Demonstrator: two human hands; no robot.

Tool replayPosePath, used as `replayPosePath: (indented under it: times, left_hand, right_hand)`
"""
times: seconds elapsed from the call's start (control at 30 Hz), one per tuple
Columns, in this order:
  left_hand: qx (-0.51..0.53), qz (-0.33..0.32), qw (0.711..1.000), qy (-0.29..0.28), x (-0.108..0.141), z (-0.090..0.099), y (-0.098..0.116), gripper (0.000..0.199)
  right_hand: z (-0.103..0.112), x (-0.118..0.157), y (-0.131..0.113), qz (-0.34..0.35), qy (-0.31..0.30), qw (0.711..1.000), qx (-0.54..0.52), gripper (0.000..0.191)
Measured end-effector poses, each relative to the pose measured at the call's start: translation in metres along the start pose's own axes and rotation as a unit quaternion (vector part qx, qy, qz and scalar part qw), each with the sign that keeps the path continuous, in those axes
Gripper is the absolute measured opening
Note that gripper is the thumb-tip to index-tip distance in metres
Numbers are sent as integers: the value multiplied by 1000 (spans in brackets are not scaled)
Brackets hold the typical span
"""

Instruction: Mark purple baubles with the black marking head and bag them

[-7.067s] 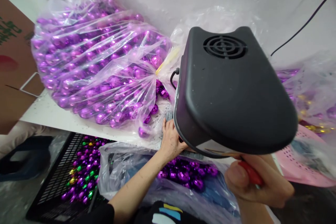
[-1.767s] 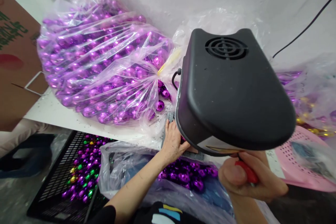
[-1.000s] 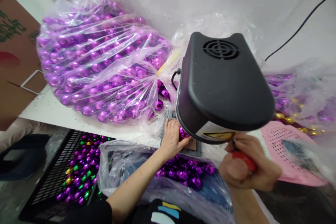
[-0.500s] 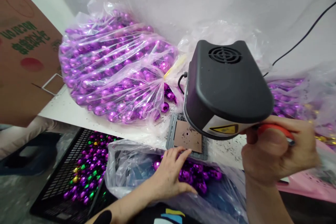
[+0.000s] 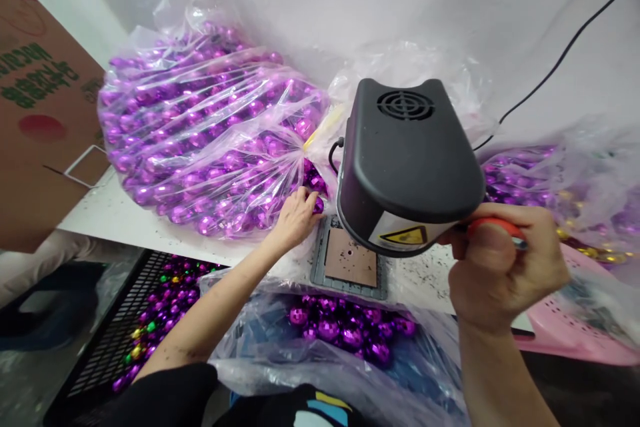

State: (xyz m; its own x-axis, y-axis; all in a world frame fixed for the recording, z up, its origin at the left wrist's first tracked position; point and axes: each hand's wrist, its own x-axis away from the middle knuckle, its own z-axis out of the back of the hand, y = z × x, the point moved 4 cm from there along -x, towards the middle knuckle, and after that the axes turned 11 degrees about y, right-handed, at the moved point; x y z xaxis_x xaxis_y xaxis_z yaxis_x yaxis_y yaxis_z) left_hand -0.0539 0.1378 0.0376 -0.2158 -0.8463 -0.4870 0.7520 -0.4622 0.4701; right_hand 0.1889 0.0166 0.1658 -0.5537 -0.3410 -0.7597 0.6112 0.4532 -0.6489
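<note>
My left hand [image 5: 295,219] reaches to the back of the bench, its fingers and thumb closed about a shiny purple faceted ball [image 5: 319,205]. More loose purple balls lie just behind it, by the neck of a tied plastic bag [image 5: 200,127] full of such balls. My right hand [image 5: 505,267] is wrapped around a red handle [image 5: 497,230] at the side of a black hand press [image 5: 415,153] with a round vent and a yellow warning label. Under the press head sits a grey base with a brown square plate [image 5: 351,257], which has a small hole and dark specks.
Purple balls [image 5: 350,333] lie in clear plastic on my lap. A black crate [image 5: 100,333] of mixed balls stands at lower left, beside a cardboard box [image 5: 45,113]. At right are a pink basket [image 5: 565,327], bagged balls [image 5: 525,173] and a black cable [image 5: 555,60].
My left hand has moved from over the lap balls, up and left, to a purple ball by the bag's neck. My right hand stays on the red handle. The view has shifted slightly.
</note>
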Motion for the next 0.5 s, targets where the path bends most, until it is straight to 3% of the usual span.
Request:
replayPosePath:
  times: [0.07,0.1,0.2,0.27,0.37,0.5]
  left_hand:
    - [149,87,985,-30,16,9,7,39]
    - [237,144,959,-58,27,10,11,43]
    - [434,302,838,-134,58,2,21,50]
    - [479,354,791,-141,71,-8,25,53]
    - [470,363,796,-118,79,-22,26,51]
    - [416,299,856,-67,81,-33,29,47]
  right_hand:
    - [-5,-3,1,-1,0,1000,-13,29]
    - [-7,-4,1,-4,0,1000,-21,29]
    - [-12,-8,2,-7,10,999,-44,32]
    - [-12,-9,3,-8,16,998,-55,33]
    - [-11,-10,3,-11,4,999,-50,31]
    - [-11,-10,5,-26,-13,999,-39,31]
